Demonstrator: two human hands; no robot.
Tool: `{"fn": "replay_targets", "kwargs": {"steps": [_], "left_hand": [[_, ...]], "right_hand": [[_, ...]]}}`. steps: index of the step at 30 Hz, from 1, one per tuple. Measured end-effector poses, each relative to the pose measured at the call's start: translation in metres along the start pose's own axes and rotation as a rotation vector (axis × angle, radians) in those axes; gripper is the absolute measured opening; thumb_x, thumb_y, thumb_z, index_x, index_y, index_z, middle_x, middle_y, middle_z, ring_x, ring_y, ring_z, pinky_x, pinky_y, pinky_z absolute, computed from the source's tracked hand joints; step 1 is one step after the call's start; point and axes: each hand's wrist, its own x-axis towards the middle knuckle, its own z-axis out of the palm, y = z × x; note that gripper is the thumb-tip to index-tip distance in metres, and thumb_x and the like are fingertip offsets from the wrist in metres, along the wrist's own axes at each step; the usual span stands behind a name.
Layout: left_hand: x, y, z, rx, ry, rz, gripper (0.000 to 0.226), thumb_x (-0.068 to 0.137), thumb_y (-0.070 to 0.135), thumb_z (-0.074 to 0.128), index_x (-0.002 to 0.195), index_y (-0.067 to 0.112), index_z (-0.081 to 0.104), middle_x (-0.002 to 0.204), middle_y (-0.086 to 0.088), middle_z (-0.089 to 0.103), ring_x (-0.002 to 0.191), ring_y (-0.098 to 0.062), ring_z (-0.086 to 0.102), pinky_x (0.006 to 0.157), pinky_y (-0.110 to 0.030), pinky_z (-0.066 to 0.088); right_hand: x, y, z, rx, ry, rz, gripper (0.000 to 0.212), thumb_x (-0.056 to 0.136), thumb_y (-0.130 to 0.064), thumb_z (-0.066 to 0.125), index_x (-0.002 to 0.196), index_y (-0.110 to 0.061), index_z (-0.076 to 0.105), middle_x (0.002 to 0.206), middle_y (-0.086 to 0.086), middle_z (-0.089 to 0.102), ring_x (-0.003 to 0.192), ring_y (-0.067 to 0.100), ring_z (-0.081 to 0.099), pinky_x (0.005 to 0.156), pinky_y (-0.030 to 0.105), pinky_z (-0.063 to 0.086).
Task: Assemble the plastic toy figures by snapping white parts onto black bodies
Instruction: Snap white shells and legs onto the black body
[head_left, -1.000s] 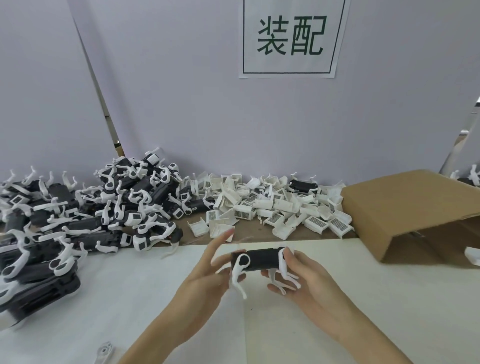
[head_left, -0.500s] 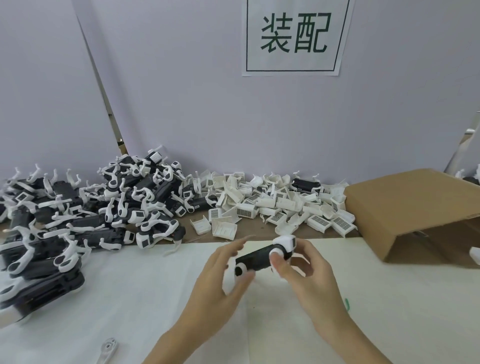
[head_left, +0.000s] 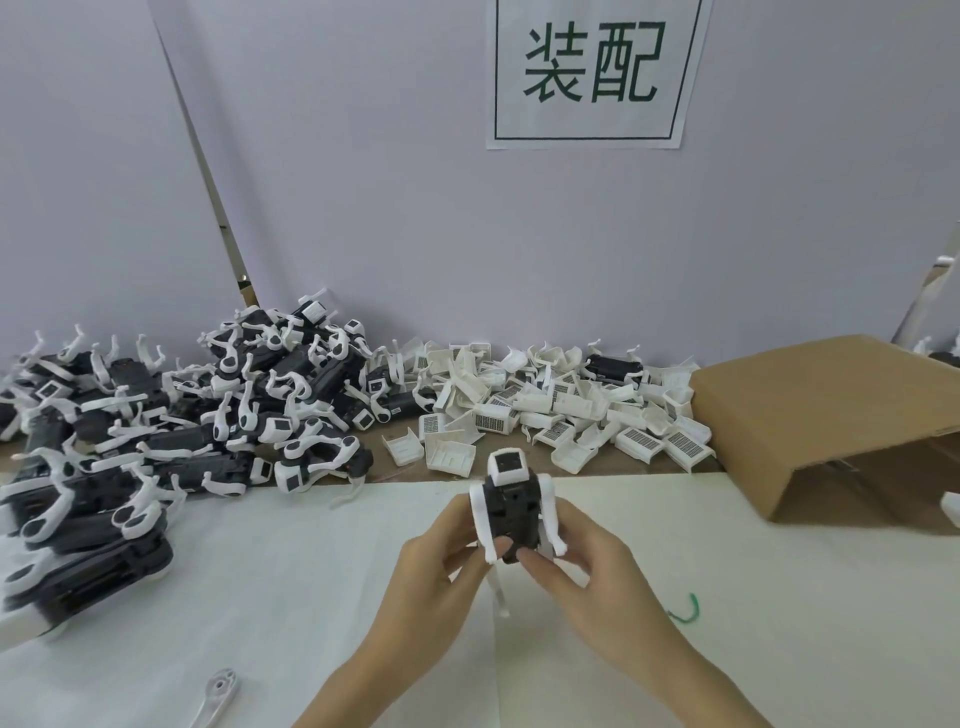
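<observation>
A toy figure (head_left: 511, 512) with a black body, white legs and a white head piece is held above the white table sheet, head end pointing away from me. My left hand (head_left: 441, 566) grips its left side, thumb on a white leg. My right hand (head_left: 587, 566) grips its right side and underside with curled fingers. A heap of assembled black-and-white figures (head_left: 208, 415) lies at the left. Loose white parts (head_left: 545, 410) are piled at the back centre.
A brown cardboard box (head_left: 831, 410) lies on its side at the right. One loose white leg piece (head_left: 221, 691) lies near the front left edge. A small green scrap (head_left: 688, 610) lies right of my hands. A paper sign (head_left: 592, 73) hangs on the wall.
The figure has turned from lying sideways between my hands to pointing its head end away from me. Both hands have closed in around it.
</observation>
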Motion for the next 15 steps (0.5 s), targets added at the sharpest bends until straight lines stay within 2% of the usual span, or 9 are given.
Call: {"fn": "replay_targets", "kwargs": {"steps": [2,4,6,7,8,10,11,13,15], "left_hand": [[-0.002,0.0,0.002,0.043,-0.007,0.021,0.031,0.106,0.006,0.062,0.13,0.025,0.066,0.119,0.011,0.077,0.117,-0.013,0.072,0.097,-0.024,0.055],[0.0,0.0,0.0,0.124,0.005,0.043,0.038,0.103,0.011,0.067,0.135,0.032,0.064,0.128,0.016,0.072,0.125,-0.012,0.066,0.106,-0.033,0.051],[0.002,0.003,-0.007,0.119,-0.089,0.06,0.062,0.1,0.011,0.071,0.151,0.04,0.049,0.145,0.019,0.061,0.138,-0.011,0.056,0.112,-0.028,0.045],[0.002,0.005,-0.01,0.08,-0.18,0.054,0.076,0.099,0.012,0.073,0.158,0.044,0.038,0.152,0.019,0.055,0.142,-0.01,0.052,0.114,-0.022,0.041],[0.001,0.006,-0.01,0.053,-0.26,0.048,0.085,0.097,0.017,0.076,0.16,0.048,0.029,0.155,0.019,0.052,0.144,-0.009,0.05,0.115,-0.018,0.038],[-0.003,0.009,-0.006,0.007,-0.319,0.045,0.092,0.091,0.034,0.084,0.159,0.052,0.026,0.156,0.02,0.05,0.145,-0.008,0.048,0.115,-0.016,0.036],[-0.004,0.011,-0.001,-0.028,-0.302,0.031,0.089,0.088,0.04,0.086,0.157,0.054,0.03,0.155,0.021,0.052,0.144,-0.008,0.05,0.114,-0.017,0.038],[-0.006,0.014,0.01,-0.102,-0.19,0.009,0.066,0.09,0.044,0.079,0.147,0.052,0.047,0.144,0.018,0.063,0.134,-0.008,0.06,0.107,-0.018,0.045],[-0.005,0.016,0.015,-0.178,-0.018,-0.013,0.036,0.093,0.044,0.07,0.129,0.044,0.066,0.117,0.014,0.076,0.107,-0.004,0.071,0.09,-0.014,0.051]], "right_hand": [[0.001,0.002,0.0,0.032,0.049,0.003,0.037,0.096,-0.007,0.07,0.118,-0.037,0.069,0.111,-0.016,0.076,0.108,0.005,0.07,0.088,0.012,0.049],[0.002,0.004,-0.002,0.018,0.07,-0.015,0.038,0.095,-0.009,0.072,0.115,-0.042,0.07,0.111,-0.016,0.076,0.107,0.004,0.071,0.082,0.017,0.055],[0.003,0.007,-0.006,-0.051,0.113,-0.057,0.039,0.096,-0.01,0.072,0.119,-0.041,0.069,0.116,-0.017,0.074,0.112,0.008,0.069,0.082,0.026,0.06],[0.003,0.01,-0.007,-0.106,0.151,-0.097,0.041,0.095,-0.007,0.072,0.12,-0.039,0.069,0.12,-0.017,0.073,0.114,0.01,0.068,0.088,0.026,0.058],[0.003,0.012,-0.007,-0.155,0.187,-0.139,0.045,0.093,-0.003,0.072,0.121,-0.038,0.069,0.121,-0.018,0.072,0.115,0.011,0.068,0.094,0.025,0.055],[0.004,0.016,-0.007,-0.197,0.221,-0.191,0.052,0.089,0.006,0.071,0.12,-0.036,0.068,0.121,-0.018,0.071,0.115,0.011,0.068,0.097,0.026,0.053],[0.005,0.016,-0.007,-0.194,0.223,-0.201,0.055,0.087,0.01,0.07,0.12,-0.035,0.068,0.121,-0.017,0.071,0.116,0.012,0.068,0.097,0.028,0.053],[0.006,0.016,-0.009,-0.217,0.226,-0.239,0.06,0.084,0.013,0.07,0.122,-0.033,0.068,0.122,-0.017,0.07,0.117,0.012,0.067,0.098,0.027,0.053],[0.006,0.016,-0.01,-0.296,0.236,-0.313,0.06,0.083,0.012,0.074,0.123,-0.033,0.068,0.124,-0.018,0.068,0.118,0.01,0.065,0.099,0.023,0.051]]}}
